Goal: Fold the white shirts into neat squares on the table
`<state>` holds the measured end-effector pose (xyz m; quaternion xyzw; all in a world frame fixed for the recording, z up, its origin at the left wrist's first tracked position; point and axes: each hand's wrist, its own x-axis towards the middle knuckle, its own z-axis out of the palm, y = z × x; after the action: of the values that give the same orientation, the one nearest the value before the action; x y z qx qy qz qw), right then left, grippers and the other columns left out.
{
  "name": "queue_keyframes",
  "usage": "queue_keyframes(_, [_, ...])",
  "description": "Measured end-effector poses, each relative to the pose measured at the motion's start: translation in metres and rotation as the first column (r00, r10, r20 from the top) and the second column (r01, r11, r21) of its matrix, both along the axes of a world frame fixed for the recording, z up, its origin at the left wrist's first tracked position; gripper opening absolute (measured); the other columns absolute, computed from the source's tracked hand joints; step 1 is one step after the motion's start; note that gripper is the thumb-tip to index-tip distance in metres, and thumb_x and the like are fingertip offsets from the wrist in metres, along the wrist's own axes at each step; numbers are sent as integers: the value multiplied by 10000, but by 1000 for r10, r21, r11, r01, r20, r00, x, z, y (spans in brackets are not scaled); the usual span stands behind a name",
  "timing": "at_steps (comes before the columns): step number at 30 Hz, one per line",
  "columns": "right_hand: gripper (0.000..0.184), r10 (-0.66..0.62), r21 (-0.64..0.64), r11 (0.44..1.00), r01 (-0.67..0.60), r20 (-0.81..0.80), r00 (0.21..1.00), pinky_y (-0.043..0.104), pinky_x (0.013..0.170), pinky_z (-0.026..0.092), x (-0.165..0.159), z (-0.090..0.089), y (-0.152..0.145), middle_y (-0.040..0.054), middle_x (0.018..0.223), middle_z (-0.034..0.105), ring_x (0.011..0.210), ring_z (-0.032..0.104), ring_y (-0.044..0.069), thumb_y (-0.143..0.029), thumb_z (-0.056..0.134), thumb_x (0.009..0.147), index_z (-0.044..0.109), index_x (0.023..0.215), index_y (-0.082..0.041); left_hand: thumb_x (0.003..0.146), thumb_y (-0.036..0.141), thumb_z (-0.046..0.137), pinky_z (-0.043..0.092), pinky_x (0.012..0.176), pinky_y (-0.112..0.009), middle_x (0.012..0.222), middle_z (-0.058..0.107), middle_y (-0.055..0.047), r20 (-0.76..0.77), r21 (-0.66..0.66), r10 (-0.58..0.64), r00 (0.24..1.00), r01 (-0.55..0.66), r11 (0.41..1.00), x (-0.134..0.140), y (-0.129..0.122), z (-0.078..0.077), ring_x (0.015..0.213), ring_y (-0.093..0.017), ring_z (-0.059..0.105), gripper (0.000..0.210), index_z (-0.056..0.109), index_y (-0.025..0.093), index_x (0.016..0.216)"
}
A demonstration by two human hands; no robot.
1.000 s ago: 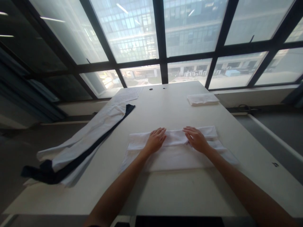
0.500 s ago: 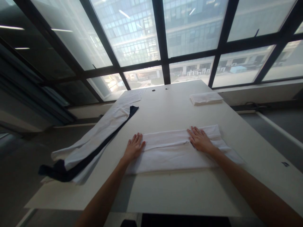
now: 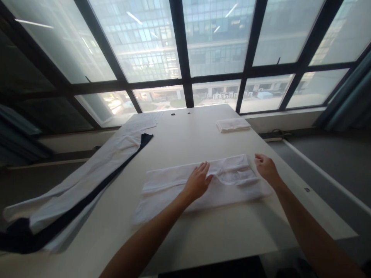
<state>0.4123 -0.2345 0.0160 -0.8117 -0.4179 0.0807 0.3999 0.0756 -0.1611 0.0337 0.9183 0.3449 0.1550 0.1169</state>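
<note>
A white garment (image 3: 171, 193), folded into a long strip, lies across the near part of the table, its right portion rumpled with a curved opening. My left hand (image 3: 198, 180) rests flat on the middle of it, fingers stretched out and pressing the cloth. Just past the garment's right end is my right hand (image 3: 266, 168), with its fingers curled in. A small gap shows between those fingers and the fabric, and nothing is seen in them.
White clothing with a dark navy strip (image 3: 95, 193) is spread along the white table's (image 3: 191, 143) left side. Toward the far right lies a small folded white cloth (image 3: 233, 124). Tall windows (image 3: 214, 38) stand beyond the far edge.
My left hand has moved right from the garment's left end to its middle. My right hand has left the cloth, moved right and curled its fingers. The view has shifted right.
</note>
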Motion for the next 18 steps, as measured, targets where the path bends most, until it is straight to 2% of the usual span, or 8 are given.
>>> queue_keyframes(2, [434, -8, -123, 992, -3, -91, 996, 449, 981, 537, 15, -2, -20, 176, 1172, 740, 1095, 699, 320, -302, 545, 846, 728, 1181, -97, 1006, 263, 490, 438, 1111, -410, 1429, 590, -137, 47, 3, -11, 999, 11, 1000, 24, -9, -7, 1331, -260, 538, 433, 546, 168, 1425])
queue_keyframes(4, [415, 26, -182, 981, -63, -197, 980, 415, 890, 579, 20, -6, -37, 158, 1145, 752, 1060, 714, 311, -335, 591, 838, 739, 1157, -114, 976, 179, 511, 507, 1003, -378, 1214, 689, -97, 89, 11, -4, 996, 4, 1000, 35, -12, -14, 1145, -241, 625, 326, 665, 211, 1262])
queue_keyframes(6, [430, 49, -209, 972, -112, -284, 957, 366, 772, 602, 18, -9, -50, 160, 1126, 756, 988, 733, 296, -358, 628, 830, 736, 1165, -111, 959, 139, 527, 531, 930, -363, 1053, 693, -69, 134, 22, -4, 991, 1, 1000, 37, -10, -20, 1015, -224, 633, 256, 722, 231, 1097])
queue_keyframes(8, [461, 58, -232, 963, -141, -333, 941, 321, 690, 593, 12, -9, -56, 165, 1094, 760, 921, 740, 279, -353, 677, 804, 729, 1186, -100, 958, 133, 539, 532, 913, -363, 1016, 672, -62, 173, 46, -11, 985, 3, 999, 34, -8, -23, 982, -219, 615, 225, 727, 232, 1032])
queue_keyframes(12, [527, 76, -248, 953, -174, -358, 930, 288, 644, 565, 4, -4, -56, 153, 1024, 768, 852, 732, 256, -336, 763, 743, 720, 1212, -100, 974, 181, 548, 520, 936, -392, 1058, 658, -84, 114, 72, -47, 992, 39, 997, 31, -16, -25, 1019, -241, 596, 189, 710, 211, 1067])
queue_keyframes(15, [530, 78, -262, 943, -206, -427, 901, 288, 634, 556, 3, 2, -50, 148, 988, 773, 835, 728, 259, -336, 789, 714, 722, 1183, -100, 988, 238, 536, 501, 979, -432, 1203, 652, -121, 47, 74, -29, 998, 25, 997, 32, -23, -31, 1132, -278, 588, 284, 654, 181, 1240])
queue_keyframes(18, [494, 129, -242, 906, -347, -623, 772, 305, 656, 570, 4, 10, -44, 137, 1009, 778, 849, 735, 265, -334, 771, 706, 718, 1153, -132, 1019, 243, 444, 391, 1132, -475, 1488, 519, -163, 10, 62, -32, 999, 32, 998, 33, -23, -41, 1392, -296, 459, 463, 480, 150, 1471])
